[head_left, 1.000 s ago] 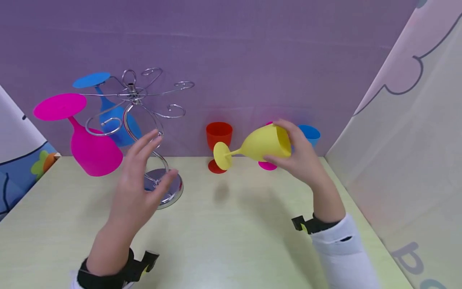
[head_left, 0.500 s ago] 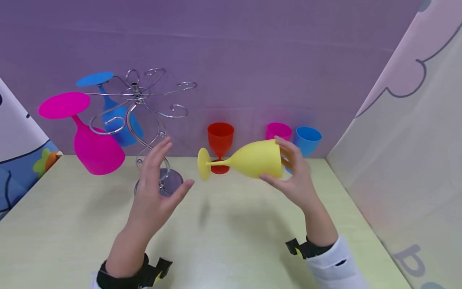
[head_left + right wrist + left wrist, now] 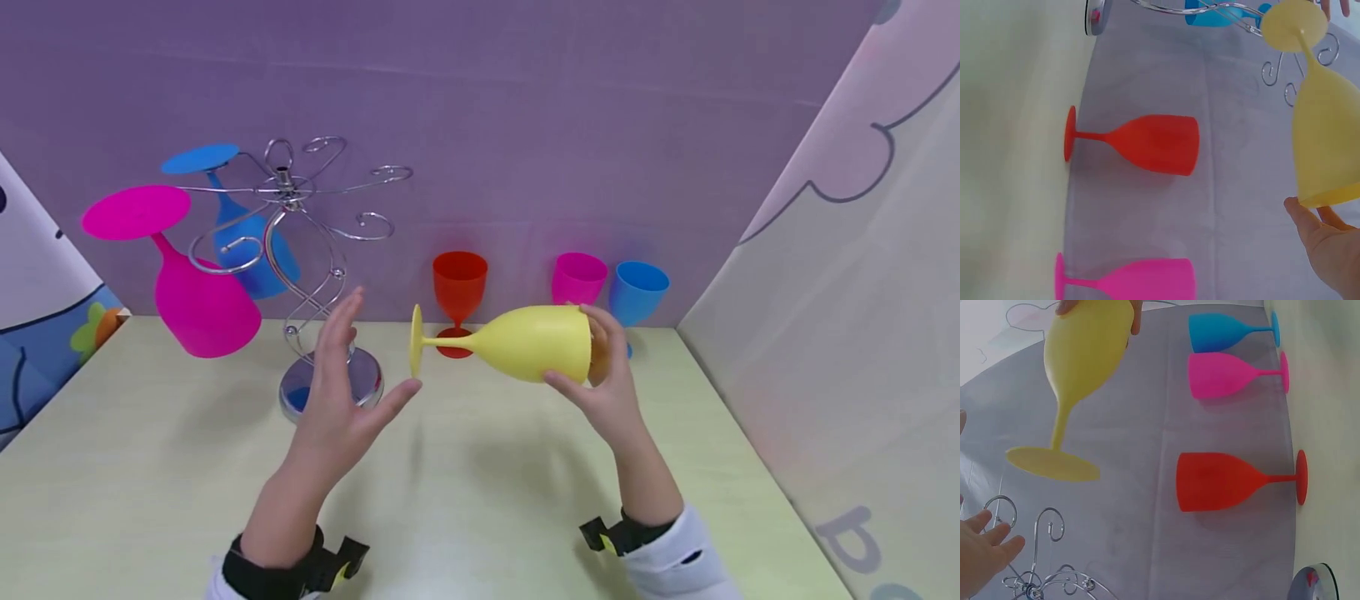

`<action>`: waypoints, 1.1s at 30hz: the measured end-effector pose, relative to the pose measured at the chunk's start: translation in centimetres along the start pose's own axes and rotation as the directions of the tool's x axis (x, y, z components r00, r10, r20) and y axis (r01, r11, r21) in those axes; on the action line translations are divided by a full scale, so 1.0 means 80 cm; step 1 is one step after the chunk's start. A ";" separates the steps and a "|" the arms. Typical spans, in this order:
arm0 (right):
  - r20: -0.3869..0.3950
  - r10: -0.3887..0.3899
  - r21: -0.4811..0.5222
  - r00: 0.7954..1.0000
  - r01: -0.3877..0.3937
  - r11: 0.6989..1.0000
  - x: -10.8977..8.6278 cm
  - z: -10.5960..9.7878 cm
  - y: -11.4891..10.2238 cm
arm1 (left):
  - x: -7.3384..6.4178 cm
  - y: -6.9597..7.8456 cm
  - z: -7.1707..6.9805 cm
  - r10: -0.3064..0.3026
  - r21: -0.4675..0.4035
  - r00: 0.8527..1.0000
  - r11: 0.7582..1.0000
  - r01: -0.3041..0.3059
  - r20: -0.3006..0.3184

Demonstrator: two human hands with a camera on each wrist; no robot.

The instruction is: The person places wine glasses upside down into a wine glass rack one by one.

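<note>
**Yellow goblet [image 3: 532, 343] held on its side by the right hand [image 3: 611, 392]**

The right hand grips the yellow goblet near its mouth – the thumb lies at the near side of the rim and the fingers at the far side. The goblet is in the air above the pale table [image 3: 450, 533], with its stem almost level and its foot pointing toward the left hand [image 3: 337, 408]. The left hand is wide, with the thumb spread away from the raised fingers. It is near the foot of the goblet, and the left-wrist view shows a gap between them.

Just behind the left hand stands a shiny metal rack [image 3: 285, 185] with curled arms and a round base. At its left side, 2 goblets hang upside down with the feet up: a hanging pink goblet [image 3: 206, 308] and, farther back, a hanging blue goblet [image 3: 253, 279].

Along the purple backdrop [image 3: 525, 125], 3 more goblets stand upright on the table. The red goblet [image 3: 460, 283] is nearer to the rack; the standing pink goblet [image 3: 579, 277] and the standing blue goblet [image 3: 637, 296] are close together, farther right – both partly hidden in the head view.
</note>
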State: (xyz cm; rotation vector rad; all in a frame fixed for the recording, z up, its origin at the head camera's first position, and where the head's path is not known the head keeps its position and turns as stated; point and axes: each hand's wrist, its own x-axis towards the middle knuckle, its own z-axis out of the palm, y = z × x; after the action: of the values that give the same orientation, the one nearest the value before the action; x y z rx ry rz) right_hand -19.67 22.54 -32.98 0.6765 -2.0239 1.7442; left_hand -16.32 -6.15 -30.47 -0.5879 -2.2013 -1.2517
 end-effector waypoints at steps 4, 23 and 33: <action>-0.028 0.066 0.096 0.997 -0.063 0.993 -0.006 0.005 0.001 | -0.001 -0.002 0.003 0.007 -0.016 1.000 1.000 -0.007 -0.012; -0.113 0.216 0.364 0.970 -0.162 0.917 -0.023 0.034 0.010 | -0.001 -0.019 0.024 -0.072 -0.217 0.997 0.974 0.072 0.008; -0.023 0.294 0.599 0.955 -0.222 0.769 -0.032 0.064 0.021 | -0.003 -0.024 0.037 -0.081 -0.298 0.994 0.949 0.101 0.078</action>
State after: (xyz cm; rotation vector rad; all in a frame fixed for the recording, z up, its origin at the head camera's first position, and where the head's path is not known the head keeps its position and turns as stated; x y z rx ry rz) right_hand -18.48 17.92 -36.61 0.4555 -1.5298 2.5626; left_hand -17.99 -4.49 -33.15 -0.6577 -2.1242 -1.6573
